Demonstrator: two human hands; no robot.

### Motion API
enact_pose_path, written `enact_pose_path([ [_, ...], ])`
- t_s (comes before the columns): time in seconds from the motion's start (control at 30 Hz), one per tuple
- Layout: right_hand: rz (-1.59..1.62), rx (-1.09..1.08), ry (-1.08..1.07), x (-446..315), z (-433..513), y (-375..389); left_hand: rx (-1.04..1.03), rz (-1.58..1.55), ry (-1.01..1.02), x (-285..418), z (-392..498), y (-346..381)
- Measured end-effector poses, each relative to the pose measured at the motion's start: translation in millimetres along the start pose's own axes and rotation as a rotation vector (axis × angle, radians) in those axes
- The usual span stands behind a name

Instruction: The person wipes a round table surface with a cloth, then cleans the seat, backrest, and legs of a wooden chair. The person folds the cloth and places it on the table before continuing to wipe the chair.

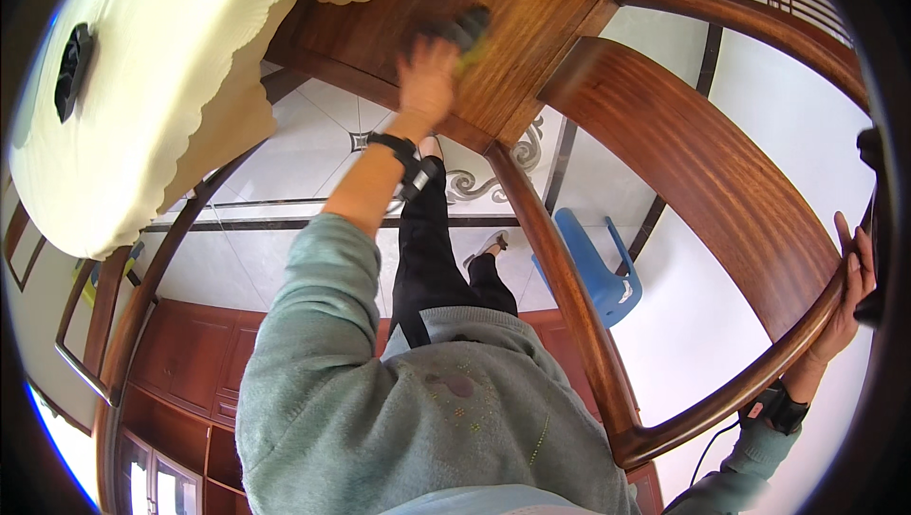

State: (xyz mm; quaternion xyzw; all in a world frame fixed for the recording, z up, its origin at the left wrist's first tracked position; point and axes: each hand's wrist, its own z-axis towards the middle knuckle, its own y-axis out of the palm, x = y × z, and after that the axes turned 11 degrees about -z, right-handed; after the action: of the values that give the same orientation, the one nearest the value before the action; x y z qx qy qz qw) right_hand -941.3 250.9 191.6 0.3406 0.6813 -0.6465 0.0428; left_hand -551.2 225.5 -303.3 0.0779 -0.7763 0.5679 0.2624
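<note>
My left hand (430, 77), blurred, is on a dark grey thing with a yellow-green edge (466, 34), perhaps a cloth or a brush, over the brown wooden seat (527, 16) of a chair. Its fingers are partly hidden and blurred. At the far right my right hand (850, 294) is round the chair's curved wooden top rail (754, 380), beside the end of the broad wooden back splat (712, 159). Both wrists wear black straps with small devices.
A cream cloth with a scalloped edge (164, 73) covers a table at the upper left, with a black object (73, 72) on it. A blue plastic stool (601, 280) is on the tiled floor past the chair's post. Reddish wooden cabinets (192, 351) stand at the lower left.
</note>
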Motion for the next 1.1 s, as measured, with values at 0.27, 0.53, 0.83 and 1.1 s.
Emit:
enact_pose_path([
  [0.27, -0.144, 0.039, -0.093, -8.2, 5.7, -1.4, -0.333, -0.044, 0.328, 33.7, -96.8, 25.2],
  [0.53, -0.173, 0.006, -0.054, -9.6, 4.6, -2.6, -0.058, 0.19, -0.092, -103.6, -88.6, -30.1],
  [0.83, -0.062, 0.026, -0.01, -15.9, 3.2, 0.5, 0.397, 0.039, -0.48, -139.6, 1.9, -54.1],
  [1.1, -0.021, 0.096, 0.02, -23.1, 2.3, 5.7, -0.098, 0.029, 0.16, 5.2, -11.0, 2.7],
])
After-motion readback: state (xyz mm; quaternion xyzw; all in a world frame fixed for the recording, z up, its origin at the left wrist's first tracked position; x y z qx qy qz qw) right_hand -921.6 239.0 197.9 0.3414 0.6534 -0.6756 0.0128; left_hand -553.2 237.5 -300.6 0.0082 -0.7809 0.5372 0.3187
